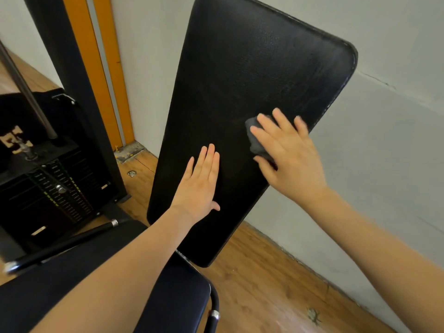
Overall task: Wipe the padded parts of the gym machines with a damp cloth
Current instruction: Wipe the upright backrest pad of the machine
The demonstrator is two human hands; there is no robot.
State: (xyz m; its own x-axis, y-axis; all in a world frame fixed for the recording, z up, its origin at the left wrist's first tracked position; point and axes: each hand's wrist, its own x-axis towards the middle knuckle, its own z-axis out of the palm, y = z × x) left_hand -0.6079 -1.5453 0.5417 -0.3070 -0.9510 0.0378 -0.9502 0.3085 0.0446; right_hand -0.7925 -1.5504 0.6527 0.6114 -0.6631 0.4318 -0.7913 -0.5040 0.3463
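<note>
A tall black padded backrest [242, 111] is seen tilted against the grey wall [384, 145], w/ a dark seat pad [101, 284] just below it in the foreground. A small dark grey cloth [254, 140] is pressed flat to the backrest's right side, approx. mid-height, under the right hand [288, 155]; its fingers are spread and laid over the cloth rather than curled round it, so the cloth is pinned by a wide hand, not pinched. The left hand [200, 186] is laid flat on the pad's lower middle, fingers straight and together, nothing held; it is judged to be steadying the pad. Faint streaks and a duller sheen are visible on the upper part of the backrest, esp. towards the top right corner, which suggests that area has already been gone over, though this cannot be told for sure. The lower stretch, under and below the left hand, shows no such marks and is prob. still to be done. The seat pad shows no sign of wiping either way. A weight stack [60, 195] w/ selector pin is seen at left beside a black upright, and a black bar [62, 246] w/ chrome ends is lying across near the seat; the floor is wood. As far as can be judged, the task is at an early-to-middle stage: one pad partly wiped, the rest of this pad, the seat, and any other machines' pads remaining.
</note>
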